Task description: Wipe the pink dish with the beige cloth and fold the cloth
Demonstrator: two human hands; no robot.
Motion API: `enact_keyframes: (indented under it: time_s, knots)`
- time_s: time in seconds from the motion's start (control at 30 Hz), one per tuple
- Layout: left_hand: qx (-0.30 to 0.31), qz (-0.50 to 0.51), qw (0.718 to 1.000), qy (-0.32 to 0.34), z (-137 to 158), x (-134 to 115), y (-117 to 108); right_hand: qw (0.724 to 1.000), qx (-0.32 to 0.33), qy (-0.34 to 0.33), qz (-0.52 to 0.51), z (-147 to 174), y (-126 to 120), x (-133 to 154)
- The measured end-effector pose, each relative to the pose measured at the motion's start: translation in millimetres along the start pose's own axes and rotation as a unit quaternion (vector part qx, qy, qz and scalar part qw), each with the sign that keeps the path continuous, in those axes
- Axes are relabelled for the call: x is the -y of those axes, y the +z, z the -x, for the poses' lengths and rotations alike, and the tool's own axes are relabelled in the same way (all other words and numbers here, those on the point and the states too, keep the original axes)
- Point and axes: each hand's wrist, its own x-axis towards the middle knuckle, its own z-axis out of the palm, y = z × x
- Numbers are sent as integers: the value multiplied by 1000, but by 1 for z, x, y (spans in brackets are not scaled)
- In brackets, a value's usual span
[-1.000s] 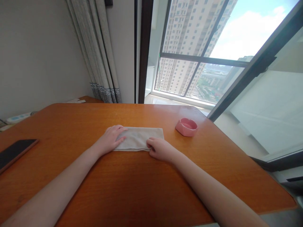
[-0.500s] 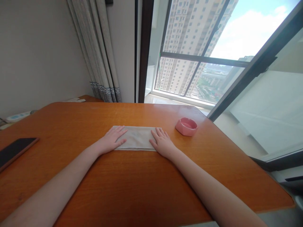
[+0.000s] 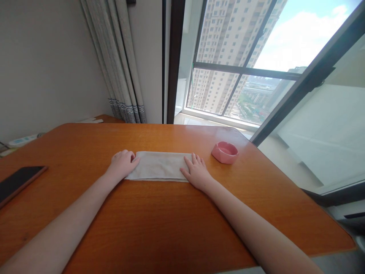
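Note:
A folded pale grey cloth [image 3: 159,166] lies flat in the middle of the orange wooden table [image 3: 159,224]. My left hand [image 3: 122,164] rests at the cloth's left end with its fingers curled over that edge. My right hand [image 3: 196,172] lies flat, fingers spread, pressing on the cloth's right end. Both forearms reach in from the near edge of the table.
A pink ashtray [image 3: 224,152] sits to the right of the cloth. A dark phone [image 3: 17,182] lies at the table's left edge. Grey curtains [image 3: 119,68] hang behind, and a large window [image 3: 242,64] shows tall buildings.
My right hand opened from a curled grip at the near right corner and laid flat on the right end. My left hand slid left to the cloth's left edge and curled its fingers.

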Motion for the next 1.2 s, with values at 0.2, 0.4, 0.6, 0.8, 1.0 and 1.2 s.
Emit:
enact_keyframes:
  time_s: [0.2,0.4,0.6,0.8,1.0,1.2]
  knots:
    - [37,-25,999,30,2,-5,-1,1000,-1,8,1,0,1,0]
    - [50,69,996,-7,2,-8,-7,1000,-7,0,-10,-1,-2,0]
    - [34,66,994,-74,2,5,-11,997,-31,-59,-35,0,-8,-1]
    - [44,24,994,-102,1,11,-16,992,-47,-91,-69,0,-5,-1]
    - [93,0,992,-82,6,0,-16,992,-45,-96,-66,-3,-1,-5]
    - [-24,83,992,-90,12,-18,-26,993,-46,-97,-54,-3,-1,-4]
